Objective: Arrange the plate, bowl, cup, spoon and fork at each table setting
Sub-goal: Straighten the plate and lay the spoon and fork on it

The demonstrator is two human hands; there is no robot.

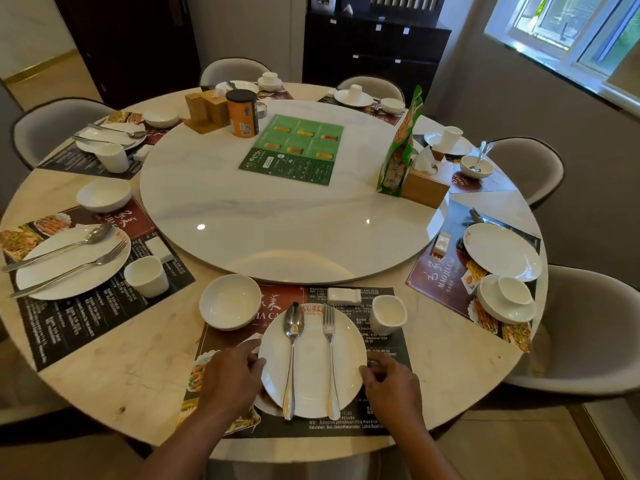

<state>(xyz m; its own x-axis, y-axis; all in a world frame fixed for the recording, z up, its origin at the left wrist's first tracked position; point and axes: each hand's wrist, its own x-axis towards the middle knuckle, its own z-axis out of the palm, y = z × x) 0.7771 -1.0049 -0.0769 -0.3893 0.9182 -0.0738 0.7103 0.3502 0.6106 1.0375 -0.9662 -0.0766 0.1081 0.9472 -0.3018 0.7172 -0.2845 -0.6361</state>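
At the near edge of the round pale marble table (121, 368), a dark printed paper placemat (381, 420) carries the setting, its red band showing Chinese characters and the letters "IA CA" where the white round plate (311, 372) cuts off the rest. Small white print runs along its lower edge, where "Komplek pertokoan citra mas blok" can be made out; the other lines are too fine to read. The neighbouring red-and-black placemat (440, 271) to the right shows the full name "MAOJIA CAI". On the white marble turntable (277, 220) in the middle lies a green menu card (292, 148) with drink pictures, its writing too small to read, and farther back stands an orange canister with a black lid (242, 114) bearing a square code. The left hand (235, 372) grips the plate's left rim, its thumb lying on top of the rim and its fingers curled beneath. The right hand (391, 382) pinches the right rim with bent fingers. A steel spoon (292, 355) and a steel fork (330, 358) lie side by side on the plate, handles toward the person, spoon on the left. A white empty bowl (230, 301) sits just beyond the plate to the left, a white handleless cup (387, 315) to the right, and a small white ceramic rest (344, 295) lies between them.
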